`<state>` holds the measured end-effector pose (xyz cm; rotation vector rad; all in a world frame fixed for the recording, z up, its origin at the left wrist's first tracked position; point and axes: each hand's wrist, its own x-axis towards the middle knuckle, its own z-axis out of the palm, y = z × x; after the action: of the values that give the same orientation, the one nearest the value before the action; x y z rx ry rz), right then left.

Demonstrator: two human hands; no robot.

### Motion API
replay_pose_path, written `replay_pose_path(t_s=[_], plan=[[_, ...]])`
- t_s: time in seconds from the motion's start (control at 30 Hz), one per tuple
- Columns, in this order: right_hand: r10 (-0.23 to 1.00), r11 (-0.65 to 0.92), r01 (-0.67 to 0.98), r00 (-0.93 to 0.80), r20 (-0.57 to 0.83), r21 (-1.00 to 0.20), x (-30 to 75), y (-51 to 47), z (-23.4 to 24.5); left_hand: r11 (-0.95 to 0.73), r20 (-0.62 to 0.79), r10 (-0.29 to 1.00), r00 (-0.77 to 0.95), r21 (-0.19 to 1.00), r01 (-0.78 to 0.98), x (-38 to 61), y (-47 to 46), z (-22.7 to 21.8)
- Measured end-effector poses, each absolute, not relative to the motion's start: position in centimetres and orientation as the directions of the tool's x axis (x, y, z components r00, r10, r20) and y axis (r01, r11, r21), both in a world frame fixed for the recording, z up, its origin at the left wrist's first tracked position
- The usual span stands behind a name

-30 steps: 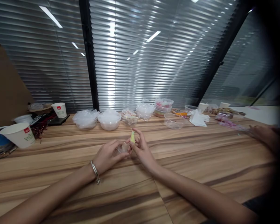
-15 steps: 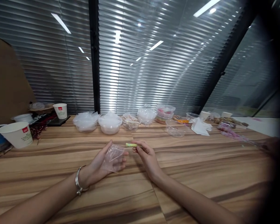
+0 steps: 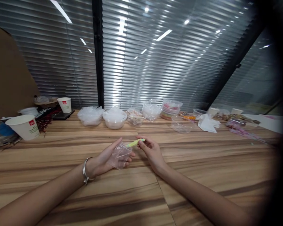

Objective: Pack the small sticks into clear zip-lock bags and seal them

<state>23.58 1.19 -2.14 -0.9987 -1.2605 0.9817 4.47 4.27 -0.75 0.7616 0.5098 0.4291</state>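
Note:
A small clear plastic bag [image 3: 120, 156] lies across my left hand [image 3: 104, 160], held by the thumb against the palm, with the fingers partly behind it. My right hand [image 3: 155, 156] pinches a slim yellow-green piece [image 3: 133, 143] between thumb and fingertips; its exact kind is too small to make out. The left end of this piece touches or overlaps the bag's upper edge, and I cannot tell if it is inside. Both hands are over the wooden table [image 3: 132, 201].
Along the back stand clear bowls [image 3: 114, 118], more plastic containers [image 3: 171, 108] and crumpled white tissues [image 3: 208, 123]. At left are two paper cups [image 3: 24, 127] [image 3: 64, 105] and a dark phone-like slab [image 3: 63, 115]. Pink strands [image 3: 242, 131] lie at right.
The yellow-green piece has come to the bag's upper edge, tilted up to the right, and more of it shows. My hands sit slightly further right in view; the camera has shifted a little.

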Motion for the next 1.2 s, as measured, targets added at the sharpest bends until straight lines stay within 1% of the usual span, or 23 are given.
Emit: replay_pose_path(t_s=[0.07,0.17,0.33,0.43,0.57,0.67,0.8,1.0,1.1,1.2], plan=[[0.964,0.265,-0.078,0.029,0.264,-0.961,23.3,1.0,-2.3,0.642,-0.271,0.527,0.806,0.748,-0.169,4.5,4.2,-0.7],[0.968,0.252,-0.136,0.033,0.250,-0.958,23.0,0.7,-2.5,0.634,-0.278,0.516,0.810,0.760,-0.143,4.5,4.1,-0.6],[0.965,0.258,-0.094,0.074,0.252,-0.961,22.7,0.5,-2.4,0.630,-0.257,0.512,0.820,0.761,-0.155,4.5,4.1,-0.6],[0.973,0.231,-0.080,0.018,0.230,-0.970,22.6,0.4,-2.3,0.633,-0.237,0.514,0.824,0.753,-0.178,4.6,4.1,-0.6],[0.968,0.252,-0.102,0.008,0.252,-0.962,22.5,0.3,-2.5,0.664,-0.240,0.541,0.806,0.710,-0.234,5.1,3.5,-0.9],[0.972,0.224,-0.121,-0.042,0.231,-0.967,22.4,0.2,-2.5,0.703,-0.235,0.539,0.809,0.655,-0.278,5.6,2.7,-1.0],[0.965,0.232,-0.074,-0.106,0.239,-0.970,22.2,0.0,-2.0,0.697,-0.232,0.550,0.802,0.657,-0.288,5.8,2.1,-1.1],[0.945,0.281,0.030,-0.180,0.272,-0.959,22.1,-0.4,-1.6,0.640,-0.177,0.630,0.756,0.669,-0.377,5.8,2.4,-1.3],[0.943,0.253,0.032,-0.233,0.239,-0.967,22.3,-0.4,-1.6,0.649,-0.194,0.628,0.753,0.665,-0.369,5.9,2.2,-0.9],[0.939,0.261,0.018,-0.236,0.250,-0.965,22.5,-0.2,-1.8,0.667,-0.221,0.622,0.751,0.652,-0.360,6.1,1.9,-0.5]])
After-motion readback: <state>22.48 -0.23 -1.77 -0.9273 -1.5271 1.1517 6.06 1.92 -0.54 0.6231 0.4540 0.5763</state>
